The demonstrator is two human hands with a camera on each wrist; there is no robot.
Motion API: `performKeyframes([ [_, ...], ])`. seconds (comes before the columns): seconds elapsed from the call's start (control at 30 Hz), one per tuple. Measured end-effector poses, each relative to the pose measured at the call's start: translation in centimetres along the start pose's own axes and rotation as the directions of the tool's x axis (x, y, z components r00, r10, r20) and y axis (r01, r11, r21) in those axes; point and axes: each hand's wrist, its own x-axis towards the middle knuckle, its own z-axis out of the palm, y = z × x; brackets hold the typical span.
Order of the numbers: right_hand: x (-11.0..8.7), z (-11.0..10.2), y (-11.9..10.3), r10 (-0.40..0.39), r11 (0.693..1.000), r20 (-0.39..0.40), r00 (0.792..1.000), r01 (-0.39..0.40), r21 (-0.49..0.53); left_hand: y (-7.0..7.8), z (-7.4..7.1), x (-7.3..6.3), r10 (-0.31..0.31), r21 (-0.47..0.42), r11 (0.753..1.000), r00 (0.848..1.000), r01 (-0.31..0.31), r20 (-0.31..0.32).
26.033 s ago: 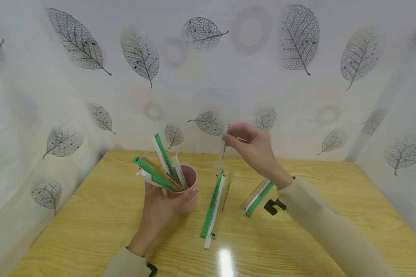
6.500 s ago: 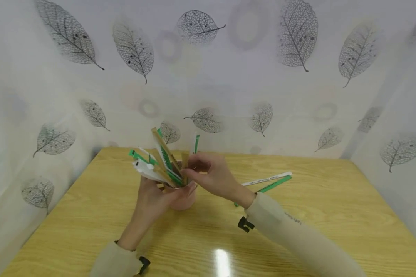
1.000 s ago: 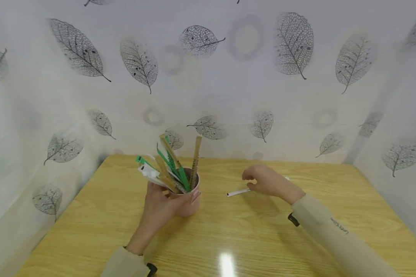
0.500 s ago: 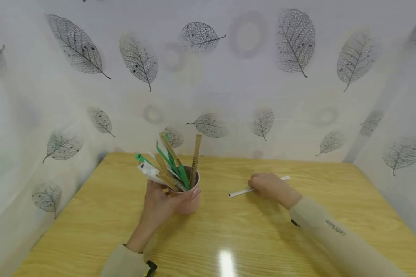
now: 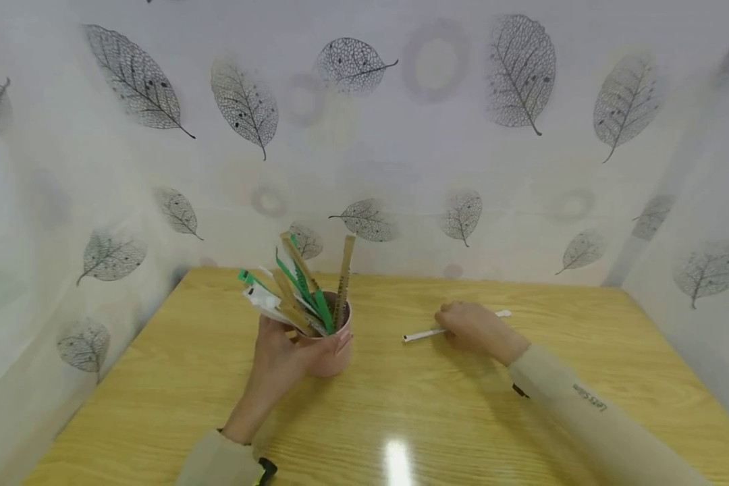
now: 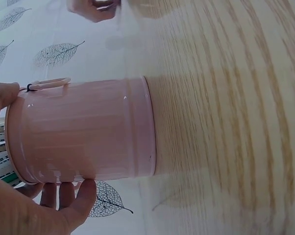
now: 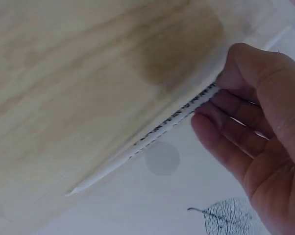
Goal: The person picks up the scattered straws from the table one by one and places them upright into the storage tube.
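Observation:
My left hand (image 5: 282,354) grips a pink cup (image 5: 330,361) near its rim, thumb on one side and fingers on the other. The left wrist view shows the pink cup (image 6: 84,129) standing on the table, a small ring hanging at its side. Out of its mouth lean several paper-wrapped straws (image 5: 306,297), green, brown and white. To the right, my right hand (image 5: 476,331) pinches a single white wrapped straw (image 5: 424,335) around its middle. Black print runs along this white straw (image 7: 172,120) in the right wrist view; it lies close over the tabletop.
The yellow wood-grain table (image 5: 364,418) ends at a back edge before a pale leaf-printed curtain (image 5: 401,148), which also hangs at both sides. A bright light reflection (image 5: 397,462) shows near the front.
Since a second ago my right hand has come down and pinched the white straw. Earlier, green, brown and white straws lay on the table; the cup holds more now. My left hand stays on it.

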Motion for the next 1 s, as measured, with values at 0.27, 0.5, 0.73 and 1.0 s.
performKeyframes([
  [0.27,2.2,-5.2,0.2,0.169,0.870,-0.337,0.926,0.020,0.492,0.0,0.0,-0.1,0.009,0.005,1.000,1.000,-0.009,-0.001],
  [0.5,4.5,-10.6,-2.6,0.432,0.523,-0.323,0.842,0.058,0.850,0.1,0.0,0.0,0.018,-0.006,1.000,1.000,-0.018,0.002],
  [0.73,6.8,-12.7,-5.3,0.452,0.330,-0.369,0.812,0.233,0.915,0.0,0.0,-0.2,0.024,-0.022,0.999,1.000,-0.024,0.002],
  [1.0,9.3,-11.5,-8.0,0.360,0.316,-0.395,0.845,0.288,0.904,-0.1,0.1,0.1,0.056,-0.031,0.998,0.998,-0.056,-0.007],
])
